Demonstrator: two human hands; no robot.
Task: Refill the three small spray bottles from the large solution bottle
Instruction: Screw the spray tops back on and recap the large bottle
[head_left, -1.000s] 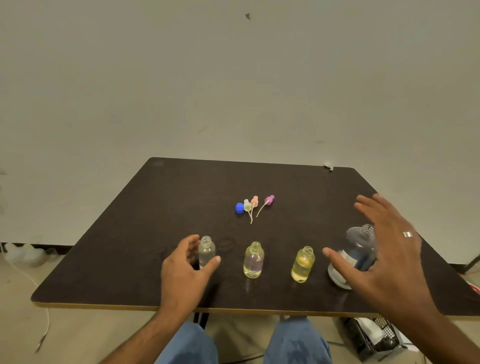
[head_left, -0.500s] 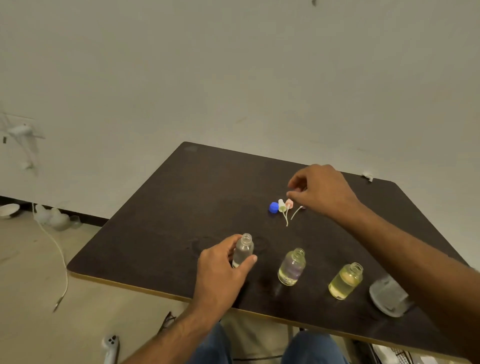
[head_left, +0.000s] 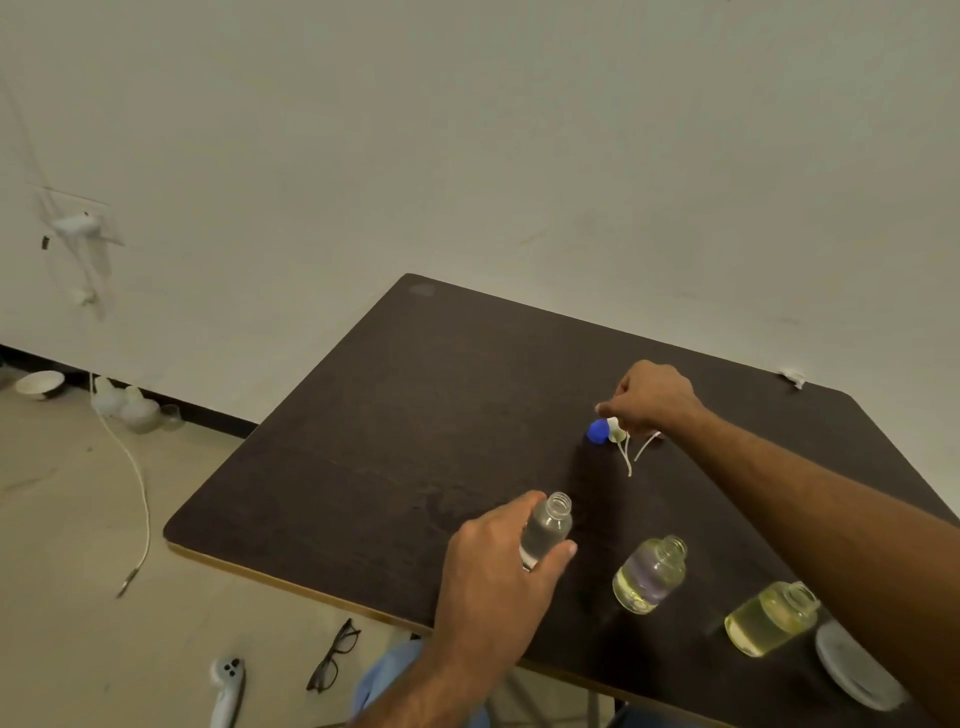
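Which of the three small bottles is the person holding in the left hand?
The clear bottle, leftmost in the row. The left hand grips it; the middle bottle and the yellow bottle stand untouched.

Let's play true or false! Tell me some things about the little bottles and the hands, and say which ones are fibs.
1. The left hand holds the clear bottle. True.
2. All three small bottles have their spray tops on. False: the necks of the clear bottle, middle bottle and yellow bottle are open.
3. The right hand reaches for the spray tops beside the blue cap. True.
4. The glasses lie on the table. False: the glasses lie on the floor.
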